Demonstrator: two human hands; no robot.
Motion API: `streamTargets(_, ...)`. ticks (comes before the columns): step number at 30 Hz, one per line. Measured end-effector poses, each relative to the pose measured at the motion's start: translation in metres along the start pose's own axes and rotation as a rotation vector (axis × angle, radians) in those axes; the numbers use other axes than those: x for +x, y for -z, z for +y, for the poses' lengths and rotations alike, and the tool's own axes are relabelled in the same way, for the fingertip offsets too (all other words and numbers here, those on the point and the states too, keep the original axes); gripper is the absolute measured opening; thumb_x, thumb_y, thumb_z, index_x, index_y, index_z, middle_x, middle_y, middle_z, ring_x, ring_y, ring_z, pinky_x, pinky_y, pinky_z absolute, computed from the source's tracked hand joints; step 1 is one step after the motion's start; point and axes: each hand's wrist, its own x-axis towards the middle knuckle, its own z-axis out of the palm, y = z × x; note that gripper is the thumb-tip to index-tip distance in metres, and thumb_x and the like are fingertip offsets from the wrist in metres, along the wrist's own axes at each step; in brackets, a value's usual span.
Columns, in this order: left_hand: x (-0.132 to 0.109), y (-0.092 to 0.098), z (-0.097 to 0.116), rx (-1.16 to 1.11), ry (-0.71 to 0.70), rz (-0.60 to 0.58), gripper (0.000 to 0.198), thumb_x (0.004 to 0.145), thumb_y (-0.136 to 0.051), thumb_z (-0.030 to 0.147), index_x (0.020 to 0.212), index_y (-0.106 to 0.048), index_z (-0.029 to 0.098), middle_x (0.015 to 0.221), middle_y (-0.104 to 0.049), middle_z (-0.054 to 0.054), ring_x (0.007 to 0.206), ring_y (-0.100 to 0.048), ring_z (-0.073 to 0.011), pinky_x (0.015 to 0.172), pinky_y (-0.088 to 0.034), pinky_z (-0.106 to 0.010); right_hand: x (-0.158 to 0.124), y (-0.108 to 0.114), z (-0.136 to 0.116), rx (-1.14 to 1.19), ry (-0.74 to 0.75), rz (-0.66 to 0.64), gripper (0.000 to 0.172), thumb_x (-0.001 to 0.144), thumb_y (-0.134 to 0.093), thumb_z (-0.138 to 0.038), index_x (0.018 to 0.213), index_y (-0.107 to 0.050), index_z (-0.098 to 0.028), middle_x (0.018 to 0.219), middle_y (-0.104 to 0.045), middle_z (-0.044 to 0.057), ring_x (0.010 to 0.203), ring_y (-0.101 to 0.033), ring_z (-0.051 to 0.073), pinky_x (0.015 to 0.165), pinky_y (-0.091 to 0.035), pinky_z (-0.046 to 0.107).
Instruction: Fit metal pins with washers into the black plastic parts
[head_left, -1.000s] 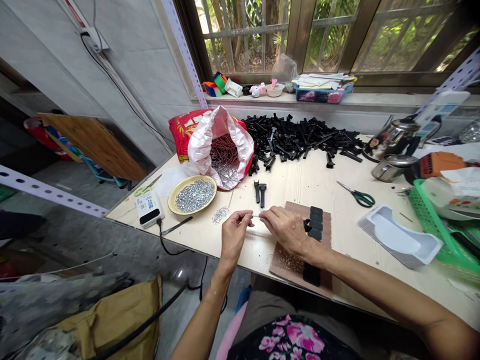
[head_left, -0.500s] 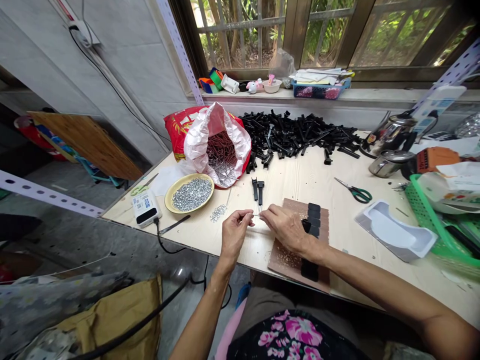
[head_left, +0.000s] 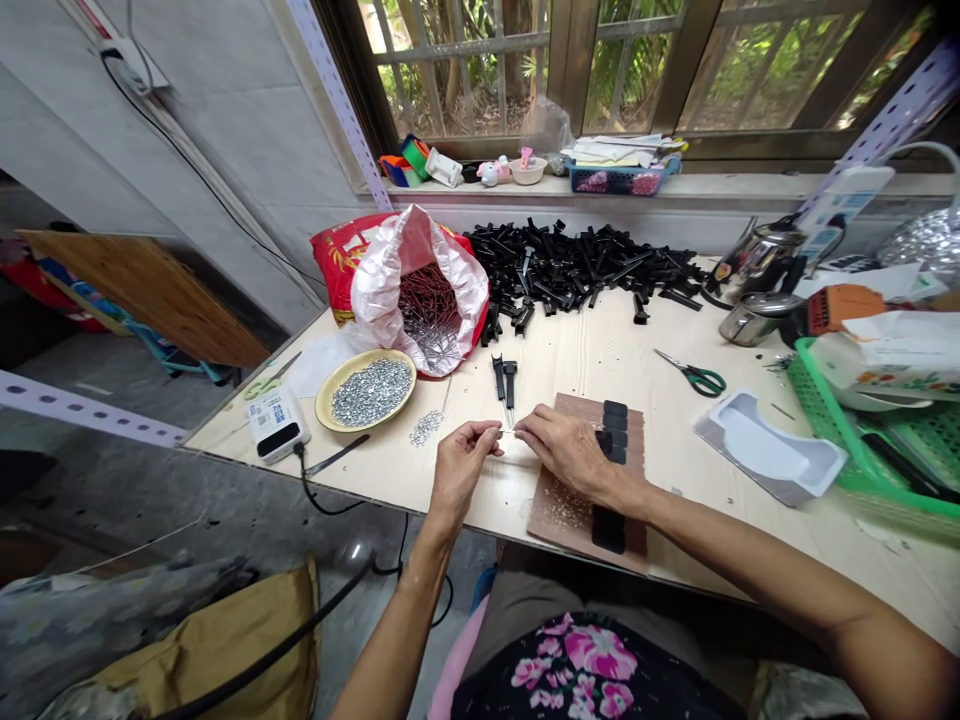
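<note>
My left hand (head_left: 461, 465) is closed in a pinch over the front of the table, thumb against forefinger. Whatever its fingertips hold is too small to make out. Facing it, my right hand (head_left: 562, 452) pinches a thin metal pin (head_left: 508, 432) that spans the small gap between the hands. Just beyond the fingertips lie two black plastic pieces (head_left: 510, 378) with thin metal pins sticking out toward me. Left of my left hand, small metal rings (head_left: 427, 428) are scattered on the wood. Under my right forearm is a brown board (head_left: 555, 515) with black pads (head_left: 615, 424) on it.
A yellow dish (head_left: 324, 408) of small metal pieces stands left, near a red and white sack (head_left: 367, 290) of pins. Black plastic parts (head_left: 577, 265) are heaped at the back. Scissors (head_left: 703, 380), a white tray (head_left: 772, 450) and a green basket (head_left: 832, 440) lie right.
The view has shifted slightly, so the table's contents appear a little further left. Both hands stay fingertip to fingertip in nearly the same pose.
</note>
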Motion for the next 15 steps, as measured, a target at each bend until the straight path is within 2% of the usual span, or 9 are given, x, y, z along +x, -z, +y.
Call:
streamTargets(2, 0.000, -0.006, 0.001, 0.002, -0.002, -0.029, 0.035, 0.074, -0.066, 0.037, 0.099, -0.067, 0.013, 0.082, -0.066, -0.004, 0.066, -0.059, -0.0117, 0.068, -0.049, -0.026, -0.009, 0.009, 0.010, 0.072, -0.005, 0.027, 0.022, 0.095, -0.044, -0.030, 0.098, -0.063, -0.020, 0.089, -0.063, 0.004, 0.076, -0.060, 0.014, 0.064, -0.042, 0.023)
streamTargets(5, -0.001, -0.018, -0.002, 0.023, -0.037, -0.056, 0.051, 0.076, -0.064, 0.039, 0.122, -0.057, 0.018, 0.086, -0.062, -0.003, 0.072, -0.058, -0.0125, 0.067, -0.051, -0.027, -0.033, 0.029, 0.040, 0.097, -0.055, 0.104, 0.018, 0.094, -0.046, -0.029, 0.098, -0.062, -0.019, 0.089, -0.063, 0.004, 0.080, -0.060, 0.015, 0.070, -0.045, 0.025)
streamTargets(7, -0.001, -0.026, -0.007, 0.148, -0.105, -0.071, 0.053, 0.079, -0.061, 0.040, 0.126, -0.052, 0.020, 0.089, -0.061, -0.004, 0.079, -0.059, -0.0151, 0.070, -0.052, -0.029, -0.052, 0.042, 0.069, 0.047, -0.127, 0.129, 0.018, 0.094, -0.046, -0.029, 0.095, -0.062, -0.019, 0.089, -0.062, 0.004, 0.079, -0.060, 0.015, 0.071, -0.046, 0.026)
streamTargets(9, -0.004, -0.036, -0.015, 0.370, -0.243, -0.118, 0.047, 0.081, -0.058, 0.039, 0.125, -0.054, 0.020, 0.100, -0.063, -0.008, 0.094, -0.059, -0.0200, 0.083, -0.050, -0.036, -0.066, 0.053, 0.100, -0.021, -0.188, 0.124, 0.020, 0.095, -0.045, -0.029, 0.093, -0.062, -0.019, 0.090, -0.060, 0.005, 0.078, -0.059, 0.015, 0.069, -0.047, 0.027)
streamTargets(10, -0.005, -0.042, -0.019, 0.484, -0.330, -0.153, 0.046, 0.083, -0.057, 0.037, 0.125, -0.054, 0.020, 0.108, -0.062, -0.010, 0.105, -0.056, -0.0230, 0.092, -0.046, -0.040, -0.072, 0.056, 0.114, -0.053, -0.204, 0.118, 0.020, 0.095, -0.044, -0.029, 0.092, -0.062, -0.019, 0.090, -0.060, 0.005, 0.079, -0.059, 0.015, 0.069, -0.047, 0.027)
streamTargets(12, -0.009, -0.055, -0.030, 0.673, -0.487, -0.239, 0.045, 0.086, -0.051, 0.033, 0.130, -0.050, 0.019, 0.128, -0.055, -0.012, 0.127, -0.041, -0.0278, 0.105, -0.035, -0.047, -0.079, 0.056, 0.135, -0.108, -0.212, 0.112, 0.021, 0.094, -0.045, -0.028, 0.088, -0.062, -0.017, 0.086, -0.059, 0.005, 0.082, -0.057, 0.017, 0.070, -0.047, 0.028)
streamTargets(15, -0.013, -0.071, -0.046, 0.847, -0.605, -0.344, 0.047, 0.091, -0.041, 0.027, 0.138, -0.040, 0.018, 0.143, -0.042, -0.011, 0.140, -0.020, -0.0289, 0.109, -0.029, -0.052, -0.091, 0.044, 0.141, -0.126, -0.140, 0.112, 0.023, 0.095, -0.044, -0.027, 0.084, -0.061, -0.016, 0.081, -0.059, 0.006, 0.082, -0.055, 0.018, 0.070, -0.047, 0.030)
